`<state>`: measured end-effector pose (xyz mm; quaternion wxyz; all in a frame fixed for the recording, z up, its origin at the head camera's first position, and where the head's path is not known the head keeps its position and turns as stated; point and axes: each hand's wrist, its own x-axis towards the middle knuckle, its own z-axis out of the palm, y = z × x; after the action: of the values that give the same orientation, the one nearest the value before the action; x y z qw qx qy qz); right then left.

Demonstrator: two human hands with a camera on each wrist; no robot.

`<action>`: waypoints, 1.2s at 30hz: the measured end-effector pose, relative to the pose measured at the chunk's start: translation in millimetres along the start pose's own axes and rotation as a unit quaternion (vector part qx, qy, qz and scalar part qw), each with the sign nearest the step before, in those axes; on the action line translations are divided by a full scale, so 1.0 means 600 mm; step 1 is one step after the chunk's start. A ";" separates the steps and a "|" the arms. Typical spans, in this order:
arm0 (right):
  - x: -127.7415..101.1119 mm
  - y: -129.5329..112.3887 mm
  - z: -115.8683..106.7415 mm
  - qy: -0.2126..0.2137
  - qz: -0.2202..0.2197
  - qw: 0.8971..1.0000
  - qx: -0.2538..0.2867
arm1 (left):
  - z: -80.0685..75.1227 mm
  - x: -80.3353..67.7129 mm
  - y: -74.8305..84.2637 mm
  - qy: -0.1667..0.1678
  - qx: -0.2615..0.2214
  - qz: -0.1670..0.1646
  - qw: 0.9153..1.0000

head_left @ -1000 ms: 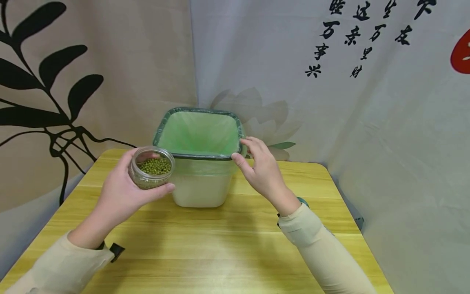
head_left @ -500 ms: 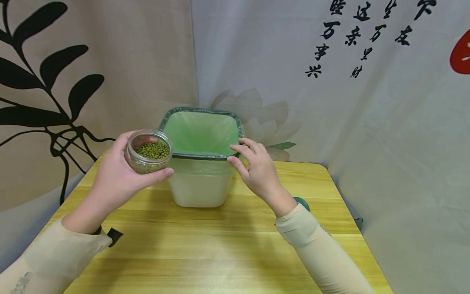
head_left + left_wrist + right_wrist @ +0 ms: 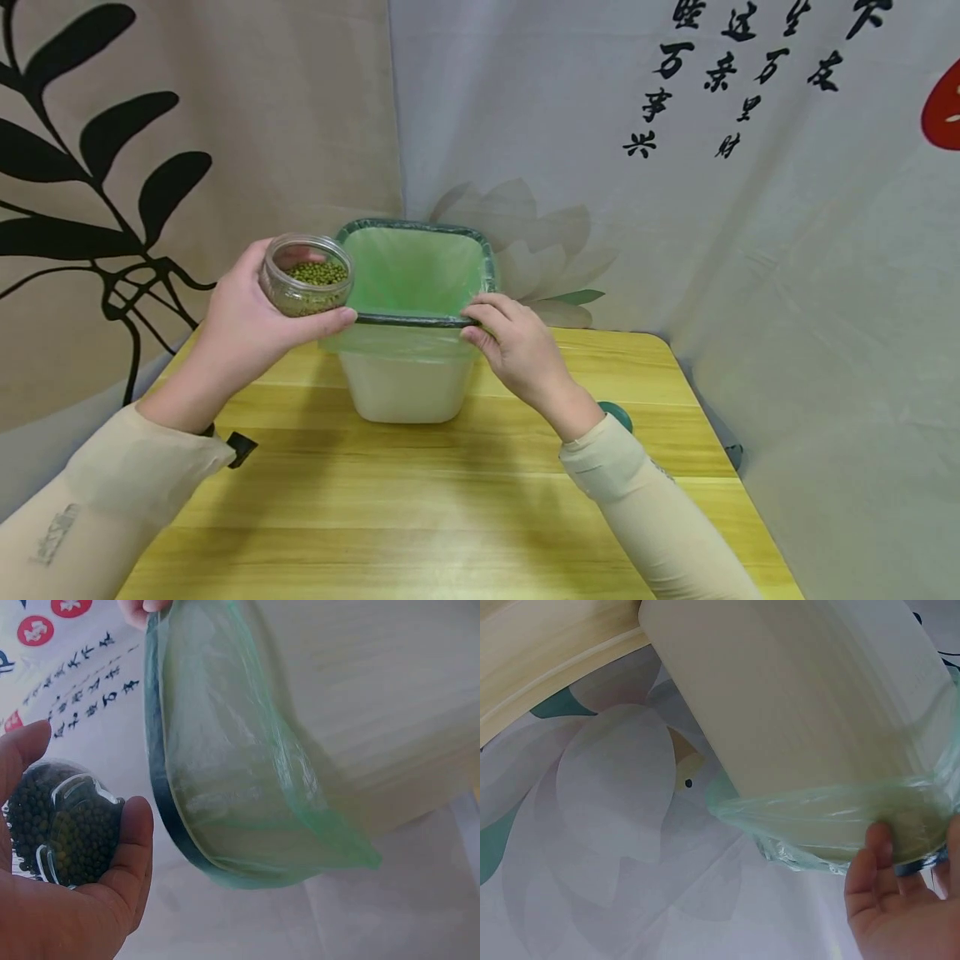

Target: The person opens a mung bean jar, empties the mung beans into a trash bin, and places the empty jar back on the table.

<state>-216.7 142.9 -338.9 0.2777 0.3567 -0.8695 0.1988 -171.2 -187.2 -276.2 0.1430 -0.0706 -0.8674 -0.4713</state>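
- 1 clear round jar [image 3: 291,298], small green beans [image 3: 318,273] inside
- Left hand [image 3: 243,323]: fingers clamped round jar
- 1 white tapered bin [image 3: 405,387], green plastic liner [image 3: 408,267]
- Right hand [image 3: 519,346]: fingers clamped on near right rim [image 3: 442,321]

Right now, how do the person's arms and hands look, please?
The left sleeve is cream, with grey lettering and a black strap at its cuff. The right sleeve is cream too. The left hand and right hand wear no gloves.
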 end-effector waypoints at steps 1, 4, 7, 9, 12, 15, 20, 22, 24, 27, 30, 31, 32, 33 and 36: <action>0.001 0.001 0.000 -0.001 -0.006 1.000 -0.002 | 0.000 0.003 0.000 0.000 0.002 -0.002 1.000; 0.003 0.005 0.002 -0.003 -0.019 1.000 -0.007 | 0.000 0.012 -0.002 -0.005 0.008 -0.008 1.000; 0.005 0.007 0.002 -0.004 -0.027 1.000 -0.011 | -0.001 0.022 -0.003 -0.010 0.015 -0.010 1.000; 0.006 0.007 0.002 -0.006 -0.029 1.000 -0.011 | -0.002 0.028 -0.004 -0.012 0.016 -0.009 1.000; 0.007 0.007 0.002 -0.006 -0.031 0.999 -0.010 | -0.004 0.038 -0.005 -0.012 0.019 -0.007 1.000; 0.007 0.007 0.002 -0.003 -0.032 0.999 -0.009 | -0.006 0.047 -0.005 -0.012 0.017 -0.006 1.000; 0.007 0.006 0.003 0.000 -0.033 0.999 -0.010 | -0.007 0.060 -0.001 -0.017 0.017 -0.004 1.000; 0.007 0.006 0.003 -0.001 -0.031 0.999 -0.008 | -0.007 0.063 0.001 -0.019 0.019 -0.002 1.000; 0.007 0.006 0.003 -0.002 -0.029 1.000 -0.006 | -0.007 0.066 0.004 -0.021 0.023 -0.001 1.000; 0.007 0.006 0.003 -0.002 -0.029 1.000 -0.005 | -0.007 0.071 0.008 -0.025 0.035 0.000 0.999; 0.007 0.006 0.003 -0.003 -0.029 1.000 -0.003 | -0.005 0.076 0.011 -0.030 0.045 0.001 0.999; 0.007 0.006 0.003 -0.003 -0.029 1.000 -0.002 | -0.004 0.078 0.012 -0.032 0.049 0.001 0.998; 0.007 0.006 0.003 -0.003 -0.030 1.000 -0.001 | -0.003 0.080 0.013 -0.032 0.052 0.002 0.998; 0.006 0.006 0.003 -0.003 -0.030 1.000 -0.001 | -0.002 0.082 0.013 -0.033 0.055 0.002 0.998; 0.006 0.006 0.003 -0.001 -0.032 0.999 0.002 | 0.000 0.088 0.013 -0.034 0.068 0.003 0.997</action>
<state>-222.3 142.5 -338.4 0.2824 0.3847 -0.8577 0.1912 -219.4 -183.7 -253.1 0.1197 -0.0789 -0.9017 -0.4080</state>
